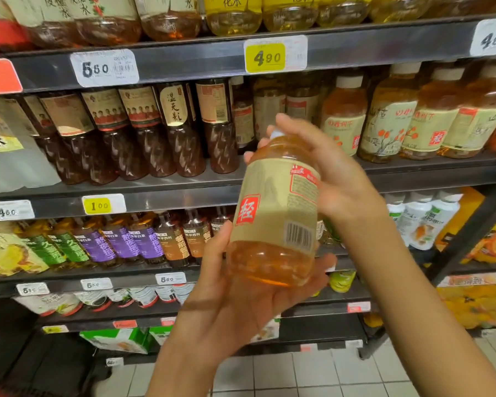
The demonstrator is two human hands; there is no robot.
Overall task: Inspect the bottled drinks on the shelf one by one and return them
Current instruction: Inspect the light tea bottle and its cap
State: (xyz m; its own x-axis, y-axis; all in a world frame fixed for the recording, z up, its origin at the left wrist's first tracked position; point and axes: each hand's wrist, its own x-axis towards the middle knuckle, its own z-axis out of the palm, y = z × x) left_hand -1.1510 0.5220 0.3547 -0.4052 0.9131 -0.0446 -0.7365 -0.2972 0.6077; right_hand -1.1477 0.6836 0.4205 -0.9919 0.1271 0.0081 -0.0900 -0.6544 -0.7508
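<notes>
Right now I am holding 1 bottle [272,213] of amber drink in front of the shelves, tilted slightly with its white cap toward the shelf and its beige label and barcode facing me. My left hand [241,299] is cupping the base from below, palm up, thumb lying along the near side and fingers curling under the far side of the bottom. My right hand [330,173] is gripping the shoulder and neck, thumb up by the cap and fingers wrapping round behind the top.

I am judging it full, so fairly heavy for its size, and the clear plastic wall is looking smooth and thin: likely to give a little under a squeeze and to slip at the glossy base. The label band or the narrower shoulder is looking like the surest place to take hold, with 1 hand under the base while I am turning it.

Behind it, the middle shelf [184,179] is carrying a row of matching amber bottles [390,121] to the right and dark brown bottles [155,130] to the left, with a yellow price tag [265,57] above; the return spot is probably among the matching row, though I cannot tell exactly which gap
</notes>
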